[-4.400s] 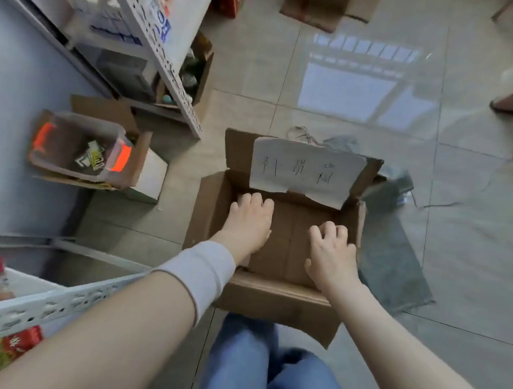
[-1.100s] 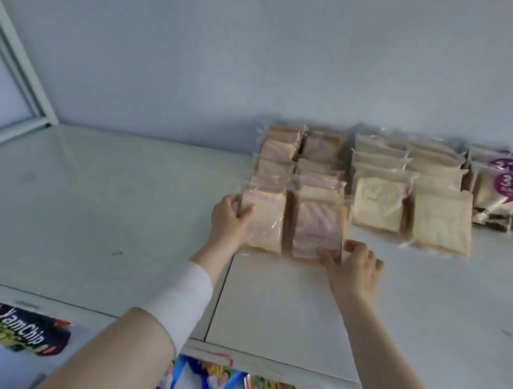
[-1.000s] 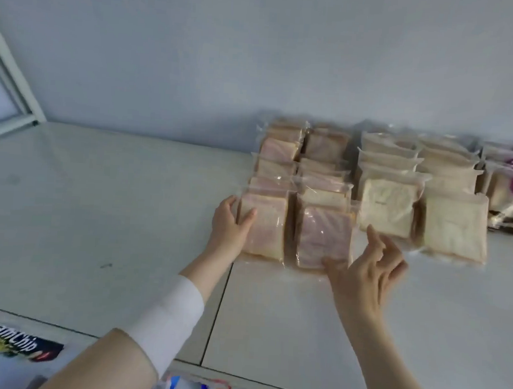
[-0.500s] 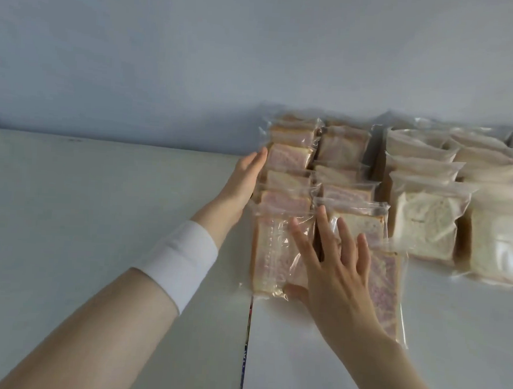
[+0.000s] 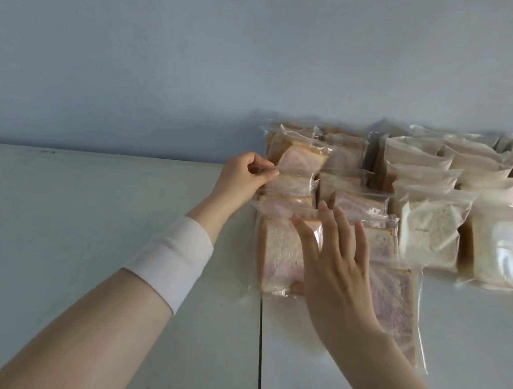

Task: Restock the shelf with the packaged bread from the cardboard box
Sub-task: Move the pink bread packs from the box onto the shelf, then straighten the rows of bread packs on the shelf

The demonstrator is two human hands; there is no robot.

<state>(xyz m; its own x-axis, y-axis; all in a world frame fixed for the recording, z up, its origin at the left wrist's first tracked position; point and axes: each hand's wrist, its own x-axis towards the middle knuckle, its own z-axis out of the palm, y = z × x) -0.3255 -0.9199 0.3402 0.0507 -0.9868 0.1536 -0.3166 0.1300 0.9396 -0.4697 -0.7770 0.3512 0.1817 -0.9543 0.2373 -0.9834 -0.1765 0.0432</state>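
Honestly, the risky bit is the tilted packet [image 5: 300,164] near the back of the left pink row. The person's left hand [image 5: 244,178] pinches its plastic edge between thumb and curled fingers. It sits skewed across its neighbours, so a tug could drag those slippery wrappers out of line or tip the upright ones forward.

The right hand [image 5: 334,274] is flat, fingers spread, laid over the front packets and gripping nothing. Lean too hard there and soft bread gets squashed. The front right packet [image 5: 392,311] lies flat on the shelf [image 5: 97,229], sticking out of its row, so a passing arm could knock it off.

Count: two hands, two rows of pink-swirl bread with about five packets each, and two rows of pale bread [image 5: 427,235] just beside them, roughly four each. The wrappers overlap, so that's approximate. The cardboard box isn't in view.
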